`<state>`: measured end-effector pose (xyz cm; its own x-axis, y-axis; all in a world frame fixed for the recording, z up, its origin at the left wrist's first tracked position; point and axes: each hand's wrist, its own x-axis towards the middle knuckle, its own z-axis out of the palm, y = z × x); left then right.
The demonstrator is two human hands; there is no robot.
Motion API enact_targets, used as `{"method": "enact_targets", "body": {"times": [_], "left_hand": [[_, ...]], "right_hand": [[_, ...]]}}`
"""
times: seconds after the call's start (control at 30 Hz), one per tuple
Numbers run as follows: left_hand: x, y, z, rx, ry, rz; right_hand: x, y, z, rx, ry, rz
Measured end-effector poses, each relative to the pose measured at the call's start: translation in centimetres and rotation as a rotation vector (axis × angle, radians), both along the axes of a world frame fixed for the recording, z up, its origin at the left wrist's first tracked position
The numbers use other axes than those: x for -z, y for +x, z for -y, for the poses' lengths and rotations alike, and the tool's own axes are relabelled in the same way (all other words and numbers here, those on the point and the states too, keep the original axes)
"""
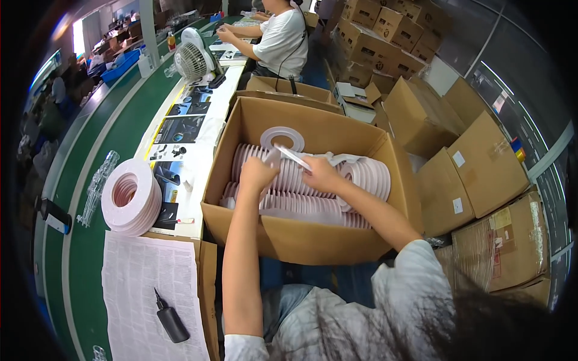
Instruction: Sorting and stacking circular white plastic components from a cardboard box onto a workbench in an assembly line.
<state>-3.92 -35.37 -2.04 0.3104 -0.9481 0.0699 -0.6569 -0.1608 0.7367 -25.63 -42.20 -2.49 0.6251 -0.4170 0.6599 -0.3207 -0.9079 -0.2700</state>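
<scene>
Both my hands are over an open cardboard box (pixel 313 243) packed with rows of white rings (pixel 295 201) standing on edge. My right hand (pixel 322 174) is closed on a thin white ring (pixel 291 157), seen nearly edge-on. Beside it, my left hand (pixel 257 174) pinches a thin, pale, translucent sheet (pixel 273 159), partly hidden by the fingers. Another white ring (pixel 297 138) leans flat-side up at the far side of the box. White wrapping (pixel 337 158) lies over some of the rings.
On the left, a stack of white rings (pixel 129 198) stands at the table's near end, by a black dropper bottle (pixel 171 322) on a printed sheet (pixel 135 271). A fan (pixel 194 60) and a green conveyor (pixel 90 180) lie beyond. A co-worker (pixel 283 42) sits ahead. Cartons (pixel 421 114) pile up right.
</scene>
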Motion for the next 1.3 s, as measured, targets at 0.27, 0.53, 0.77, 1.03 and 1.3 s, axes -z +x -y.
{"method": "enact_targets", "body": {"times": [0.27, 0.53, 0.77, 1.03, 1.3], "left_hand": [[0.5, 0.2, -0.1, 0.150, 0.040, 0.018], [-0.1, 0.1, 0.1, 0.129, 0.010, -0.038], [0.1, 0.1, -0.6, 0.161, -0.040, -0.069], [-0.4, 0.5, -0.6, 0.097, -0.034, -0.301], [-0.6, -0.6, -0.1, 0.116, -0.057, -0.248]], "right_hand": [[-2.3, -2.7, 0.0, 0.001, -0.151, 0.055], [-3.0, -4.2, -0.7, 0.309, 0.432, 0.347], [-2.8, -5.0, -0.5, 0.285, 0.410, 0.261], [-4.1, -2.9, -0.9, 0.484, 0.463, 0.728], [-4.0, -1.7, -2.0, 0.600, 0.343, 0.917]]}}
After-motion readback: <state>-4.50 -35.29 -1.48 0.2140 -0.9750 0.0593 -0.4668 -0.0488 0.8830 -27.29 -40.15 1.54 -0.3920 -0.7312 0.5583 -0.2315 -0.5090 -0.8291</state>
